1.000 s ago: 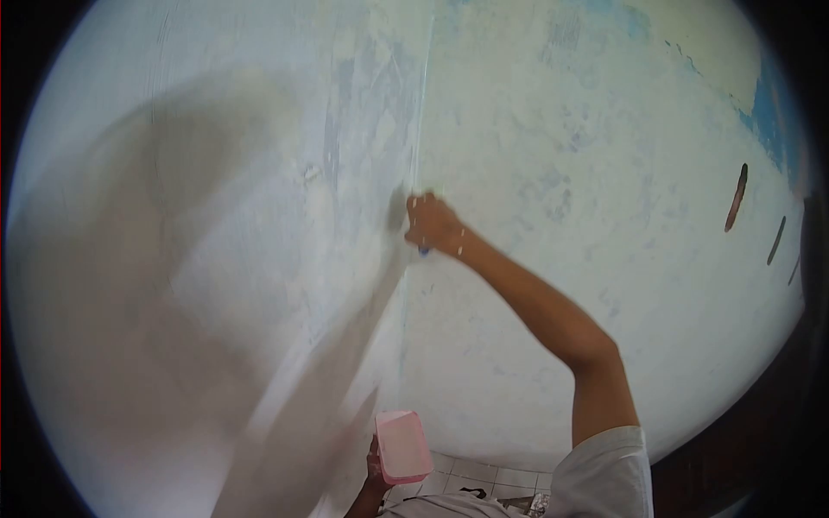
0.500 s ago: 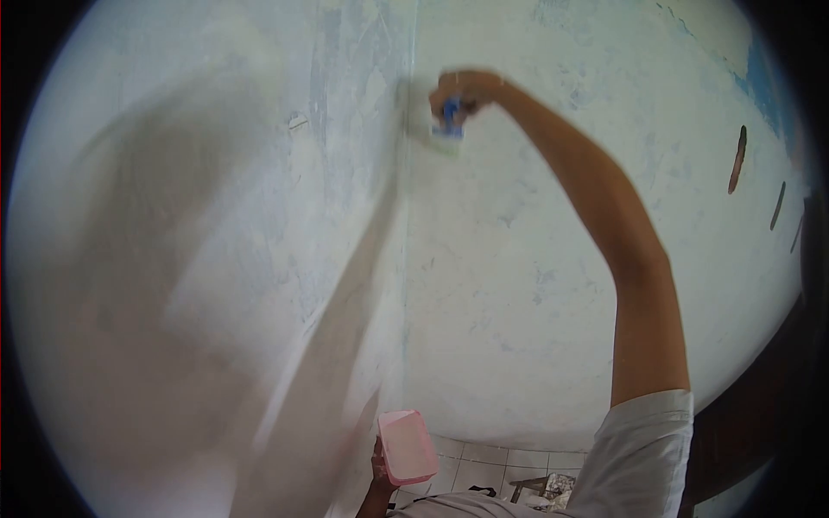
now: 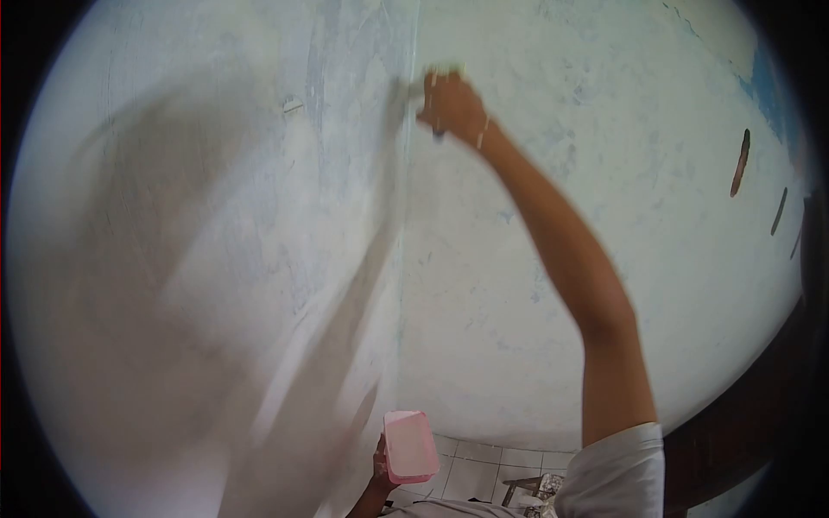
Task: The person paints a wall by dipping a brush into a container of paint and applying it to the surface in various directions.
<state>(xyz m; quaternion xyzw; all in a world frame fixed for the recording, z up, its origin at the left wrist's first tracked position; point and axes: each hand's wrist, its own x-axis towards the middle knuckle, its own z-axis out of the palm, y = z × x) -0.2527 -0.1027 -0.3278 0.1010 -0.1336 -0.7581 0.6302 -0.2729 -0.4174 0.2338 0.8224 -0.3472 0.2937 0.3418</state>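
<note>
My right hand (image 3: 455,105) is raised against the wall near the corner, its fingers wrapped round a paintbrush. Blurred pale bristles of the paintbrush (image 3: 446,68) show above the knuckles, and a bit of its dark blue handle sticks out below; the rest is hidden in the hand. White drips mark the fingers and wrist. Low in view, my left hand (image 3: 380,464) grips the side of a pink plastic tub (image 3: 413,480), which contains white paint (image 3: 409,445). The patchy, pale right-hand wall (image 3: 492,285) lies directly behind the brush.
The left wall (image 3: 216,293) meets the right one at a vertical corner, and my shadow falls across it. A small wooden stool (image 3: 509,485) with things on it stands on the white tiled floor (image 3: 473,473). Dark slots (image 3: 740,164) mark the wall at right.
The brush has flipped from bristles down to bristles up as my right wrist turned. My right elbow has shifted left and down. My left hand still holds the tub, nearly in place.
</note>
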